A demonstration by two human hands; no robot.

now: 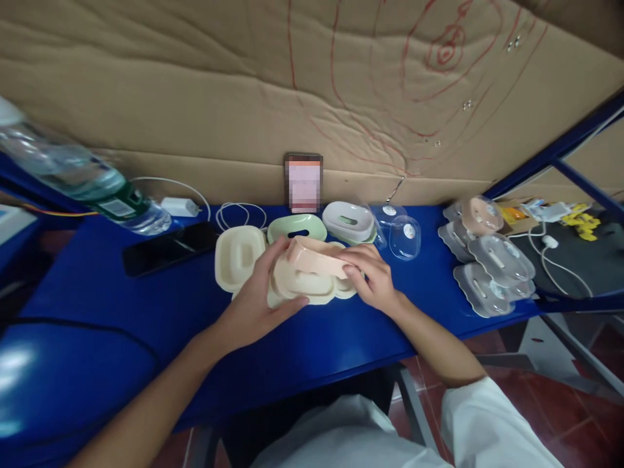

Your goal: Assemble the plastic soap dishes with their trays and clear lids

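Note:
My right hand (pixel 373 276) grips the right end of a pink oval plastic ring (pixel 316 257), fingers over its far side and thumb at the near side. The ring is tilted above a cream plastic base (pixel 308 283) with a raised oval middle. My left hand (pixel 260 289) is wrapped round the left side of that base, its thumb along the near edge. My left fingertips are close to the pink ring's left end; whether they touch it I cannot tell. Another cream base (pixel 240 259) lies just left. Behind stand a light green oval part (pixel 297 229) and a white oval part (pixel 348 221).
Clear plastic lids (pixel 404 237) lie behind my right hand. Stacked clear-lidded packs (pixel 492 266) stand at the right. At the left are a dark phone (pixel 168 248), a white charger (pixel 180 207) and a tilted water bottle (pixel 88 182). Another phone (pixel 305 185) leans against the cardboard.

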